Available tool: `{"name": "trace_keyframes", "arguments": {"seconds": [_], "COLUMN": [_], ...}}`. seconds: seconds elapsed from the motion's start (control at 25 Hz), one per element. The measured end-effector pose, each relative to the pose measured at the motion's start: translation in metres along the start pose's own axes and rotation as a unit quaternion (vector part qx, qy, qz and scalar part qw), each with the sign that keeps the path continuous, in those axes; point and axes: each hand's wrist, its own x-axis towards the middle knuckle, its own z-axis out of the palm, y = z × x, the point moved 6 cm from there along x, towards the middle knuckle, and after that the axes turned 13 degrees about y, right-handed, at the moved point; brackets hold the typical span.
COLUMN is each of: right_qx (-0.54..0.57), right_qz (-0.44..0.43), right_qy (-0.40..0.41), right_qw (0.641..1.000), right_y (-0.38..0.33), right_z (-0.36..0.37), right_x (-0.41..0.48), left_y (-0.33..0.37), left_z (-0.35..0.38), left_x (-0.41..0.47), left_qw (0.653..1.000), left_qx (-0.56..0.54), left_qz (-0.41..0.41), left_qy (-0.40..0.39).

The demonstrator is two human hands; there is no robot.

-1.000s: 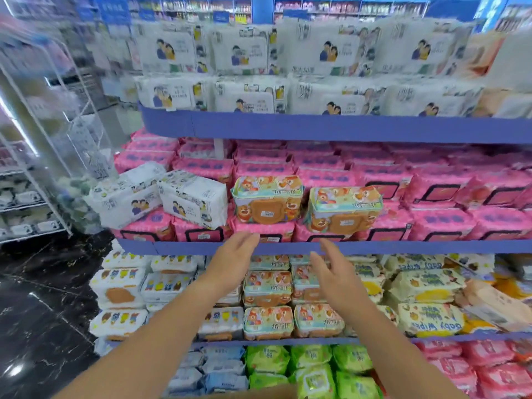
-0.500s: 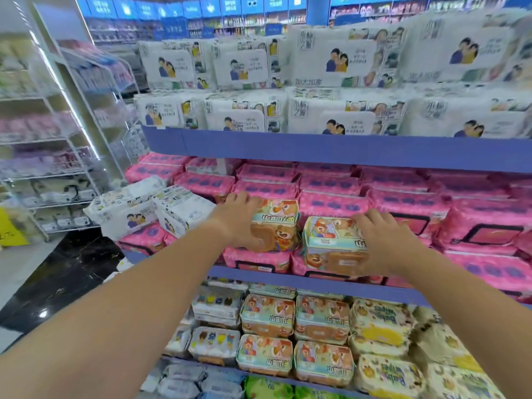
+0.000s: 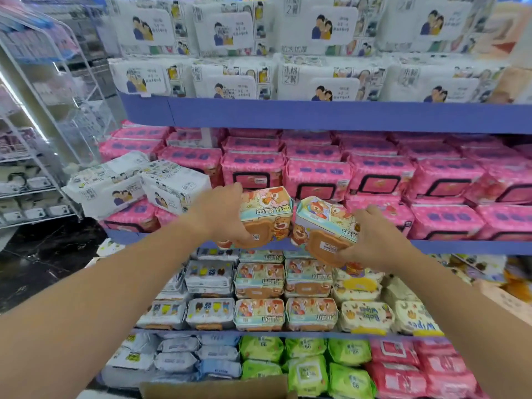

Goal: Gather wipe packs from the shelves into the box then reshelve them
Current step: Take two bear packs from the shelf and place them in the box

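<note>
My left hand grips a bear-print wipe pack with a brown lid. My right hand grips a second, matching bear-print pack. Both packs are lifted off the pink packs and tilted, held side by side in front of the blue shelf edge. A strip of the cardboard box shows at the bottom edge, below my arms.
Pink packs fill the middle shelf, white cartoon packs the one above. Two loose white packs lie at the left end. More bear packs, yellow, green and pink packs sit lower. A wire rack stands left.
Both hands reached up from the lower shelf level, closed around the two bear-print packs on the pink row, and have now lifted them off and toward me.
</note>
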Motion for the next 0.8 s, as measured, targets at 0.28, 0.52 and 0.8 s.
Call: {"name": "trace_keyframes", "arguments": {"seconds": [0.28,0.52,0.8], "right_qx": [0.04,0.066,0.037], "right_qz": [0.121,0.16,0.171], "right_qy": [-0.077,-0.23,-0.345], "right_qw": [0.989,0.958,0.922], "right_y": [-0.026,-0.045,-0.039], "right_z": [0.075,0.226,0.411], "right_x": [-0.132,-0.21,-0.276], "left_y": [-0.061,-0.109,-0.162], "left_z": [0.05,0.166,0.319], "left_x": [-0.149,-0.259,-0.377], "left_qw": [0.985,0.955,0.899], "left_qx": [-0.124,-0.121,-0.066], "left_qz": [-0.039,-0.094,-0.18], "left_qy": [-0.118,-0.254,-0.393]}}
